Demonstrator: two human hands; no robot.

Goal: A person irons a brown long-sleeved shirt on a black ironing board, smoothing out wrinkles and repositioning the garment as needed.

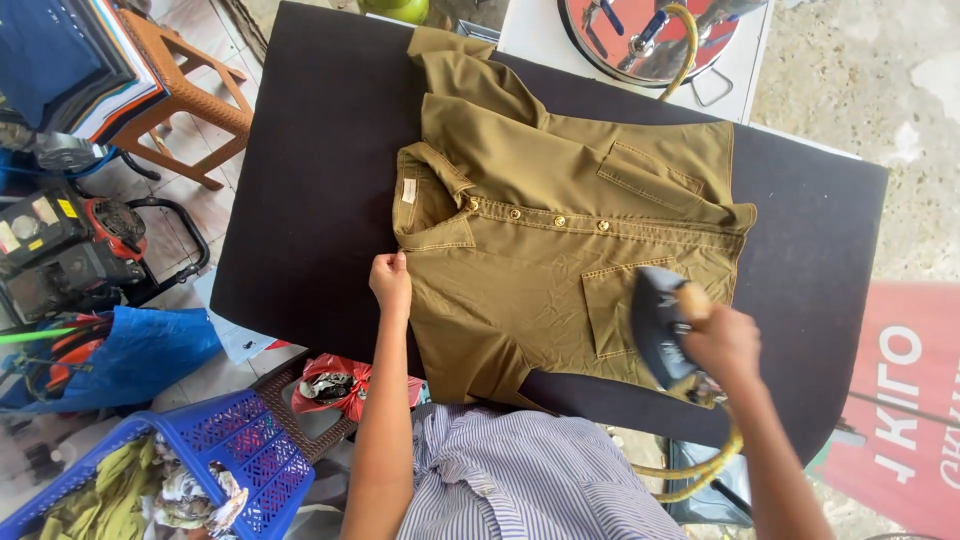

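Note:
An olive-brown buttoned shirt (540, 240) lies flat on a black padded ironing table (310, 180), collar to the left. My left hand (390, 282) presses on the shirt's shoulder just below the collar. My right hand (722, 345) grips the wooden handle of a dark iron (658, 322), which rests on the shirt's near chest pocket. A yellow hose (700, 470) runs from the iron down past the table edge.
A blue plastic basket (235, 450) with crumpled clothes stands at lower left, beside a blue bag and a small engine (70, 240). A wooden stool (185, 95) carries stacked folded clothes. A round metal vessel (650, 35) sits beyond the table. A red banner (900, 400) hangs right.

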